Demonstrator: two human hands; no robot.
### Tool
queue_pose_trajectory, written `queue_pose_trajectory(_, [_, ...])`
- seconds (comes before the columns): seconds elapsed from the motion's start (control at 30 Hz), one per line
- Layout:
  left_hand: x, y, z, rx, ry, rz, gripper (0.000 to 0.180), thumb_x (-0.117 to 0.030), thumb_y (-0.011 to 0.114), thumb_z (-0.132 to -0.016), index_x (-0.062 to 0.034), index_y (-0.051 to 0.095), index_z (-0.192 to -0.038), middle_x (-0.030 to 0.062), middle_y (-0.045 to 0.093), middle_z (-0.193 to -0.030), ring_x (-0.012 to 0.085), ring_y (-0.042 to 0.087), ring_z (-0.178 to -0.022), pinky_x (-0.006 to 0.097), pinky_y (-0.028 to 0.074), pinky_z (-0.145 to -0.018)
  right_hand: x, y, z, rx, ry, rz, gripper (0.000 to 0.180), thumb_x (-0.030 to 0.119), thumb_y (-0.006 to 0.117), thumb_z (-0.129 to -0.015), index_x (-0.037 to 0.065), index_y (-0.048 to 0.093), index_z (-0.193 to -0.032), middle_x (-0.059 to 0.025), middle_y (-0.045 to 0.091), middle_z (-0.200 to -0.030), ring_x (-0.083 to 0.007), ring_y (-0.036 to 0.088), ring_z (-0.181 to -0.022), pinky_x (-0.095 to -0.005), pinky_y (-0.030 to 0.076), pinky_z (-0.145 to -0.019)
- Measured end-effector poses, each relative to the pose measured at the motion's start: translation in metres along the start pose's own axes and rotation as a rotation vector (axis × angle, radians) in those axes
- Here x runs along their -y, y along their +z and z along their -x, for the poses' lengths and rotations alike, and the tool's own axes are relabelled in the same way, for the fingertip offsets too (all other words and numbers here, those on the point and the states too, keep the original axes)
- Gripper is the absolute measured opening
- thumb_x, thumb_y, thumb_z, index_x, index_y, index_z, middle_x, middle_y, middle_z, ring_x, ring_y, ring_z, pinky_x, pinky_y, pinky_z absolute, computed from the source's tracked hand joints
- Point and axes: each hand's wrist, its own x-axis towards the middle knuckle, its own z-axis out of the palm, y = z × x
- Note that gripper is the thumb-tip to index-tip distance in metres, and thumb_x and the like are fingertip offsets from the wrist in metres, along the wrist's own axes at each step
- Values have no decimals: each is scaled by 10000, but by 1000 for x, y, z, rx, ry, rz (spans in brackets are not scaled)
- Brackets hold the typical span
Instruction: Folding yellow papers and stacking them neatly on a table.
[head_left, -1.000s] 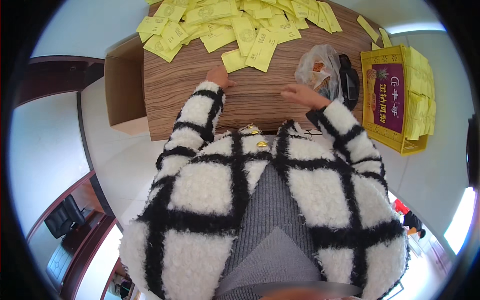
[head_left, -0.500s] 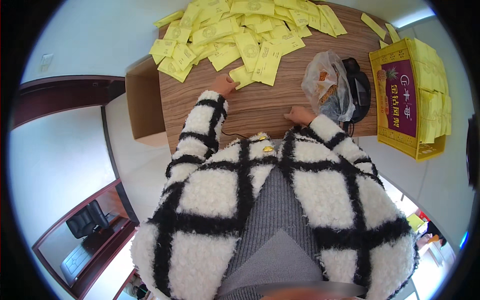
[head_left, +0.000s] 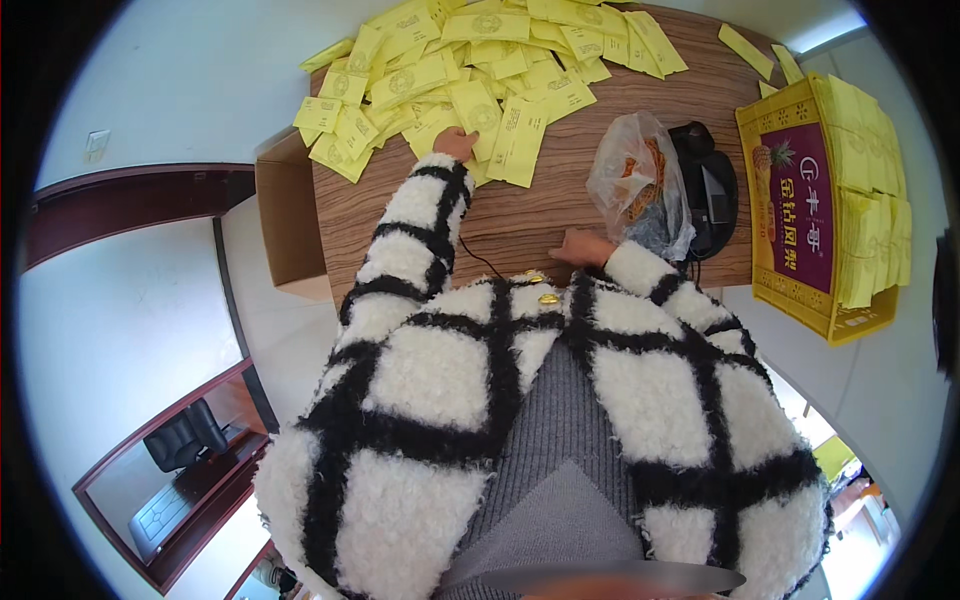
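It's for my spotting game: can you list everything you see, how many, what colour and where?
Table: one, brown, in front
Crate: one, yellow and purple, right
Packets: many, yellow, on the table's far side and in the crate
Plastic bag: one, clear, on the table's right
Bulky thing, kind unclear: one, black, beside the bag
Cardboard box: one, brown, left of the table
Cable: one, dark, table's near edge
Wall plate: one, white, left wall
Chair: one, black, lower left
Coat: one, white and black, worn
Left hand: one, bare, at the packets
Right hand: one, bare, near the bag
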Motion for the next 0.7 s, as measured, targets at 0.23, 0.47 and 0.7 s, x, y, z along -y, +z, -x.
queue_pose_trajectory(0.23, [21, -37, 51, -170, 160, 240, 260, -226, 690, -885, 15, 596, -899, 78, 637, -731, 157, 599, -616, 310, 472, -559, 6, 13, -2, -108, -76, 8, 534, 500, 668, -827, -29, 688, -890, -266, 694, -885, -414, 678, -878, -478, 522, -800])
queue_pose_trajectory(0.47, [77, -58, 118, 197, 303, 233, 197, -132, 648, -912, -39, 563, -1063, -14, 609, -814, 94, 554, -702, 249, 444, -634, 9, 19, 5, -5, -29, 47, 719, 548, 625, -834, -108, 599, -1129, -326, 644, -1079, -458, 629, -1031, -475, 500, -904])
queue_pose_trajectory(0.7, [92, -42, 138, 289, 428, -81, 188, -132, 673, -851, -19, 634, -996, 76, 673, -874, 165, 629, -813, 313, 495, -737, 27, 49, -3, -208, -81, 58, 541, 459, 639, -856, -31, 638, -626, -206, 627, -601, -358, 624, -566, -480, 481, -622])
